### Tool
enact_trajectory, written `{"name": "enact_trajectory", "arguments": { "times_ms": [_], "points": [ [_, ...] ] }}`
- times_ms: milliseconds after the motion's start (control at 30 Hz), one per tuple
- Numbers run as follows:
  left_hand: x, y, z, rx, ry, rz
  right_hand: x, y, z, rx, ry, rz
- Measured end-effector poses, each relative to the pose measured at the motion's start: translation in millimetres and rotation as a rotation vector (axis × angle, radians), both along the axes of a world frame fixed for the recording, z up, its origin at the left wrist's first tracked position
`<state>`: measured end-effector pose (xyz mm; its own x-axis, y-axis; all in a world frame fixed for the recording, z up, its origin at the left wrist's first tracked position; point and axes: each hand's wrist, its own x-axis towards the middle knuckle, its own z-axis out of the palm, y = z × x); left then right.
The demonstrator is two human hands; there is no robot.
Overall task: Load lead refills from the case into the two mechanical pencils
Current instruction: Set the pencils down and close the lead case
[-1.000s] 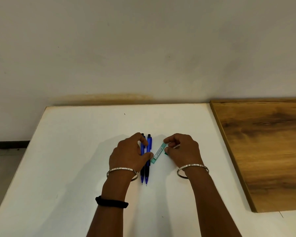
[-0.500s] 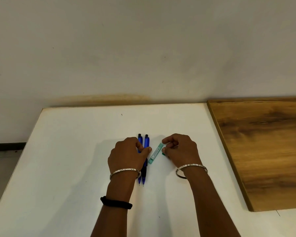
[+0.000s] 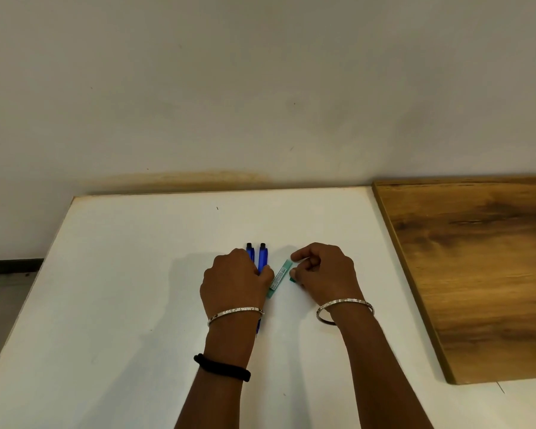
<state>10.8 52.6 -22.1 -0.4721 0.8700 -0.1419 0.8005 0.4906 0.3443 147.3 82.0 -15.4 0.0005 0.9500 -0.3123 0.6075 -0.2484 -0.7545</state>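
Two blue mechanical pencils (image 3: 263, 255) lie side by side on the white table (image 3: 121, 274), black caps pointing away from me. My left hand (image 3: 234, 283) lies over their middles with fingers curled round them and the thumb against the right pencil. Only the caps and a tip below the wrist show. A teal lead case (image 3: 279, 277) lies at a slant between my hands. My right hand (image 3: 325, 270) pinches its far end between forefinger and thumb. A small teal piece (image 3: 291, 279) shows under that thumb.
A brown wooden board (image 3: 477, 274) covers the table's right side, a hand's width from my right hand. A plain wall rises behind the table's far edge. The table's left edge drops to the floor (image 3: 0, 305).
My left hand has slid a little toward me along the pencils, so more of their capped ends shows. The right hand and the lead case have stayed in place.
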Motion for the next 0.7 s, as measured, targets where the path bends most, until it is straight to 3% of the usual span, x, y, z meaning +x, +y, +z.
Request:
{"name": "enact_trajectory", "arguments": {
  "times_ms": [533,700],
  "points": [
    [6.1,-0.5,0.3,0.021,0.014,0.031,1.9,-0.7,0.9,0.011,-0.006,0.017],
    [7.7,1.4,5.6,0.143,-0.018,0.027,0.5,-0.7,2.1,0.009,-0.051,0.04]
  ]
}}
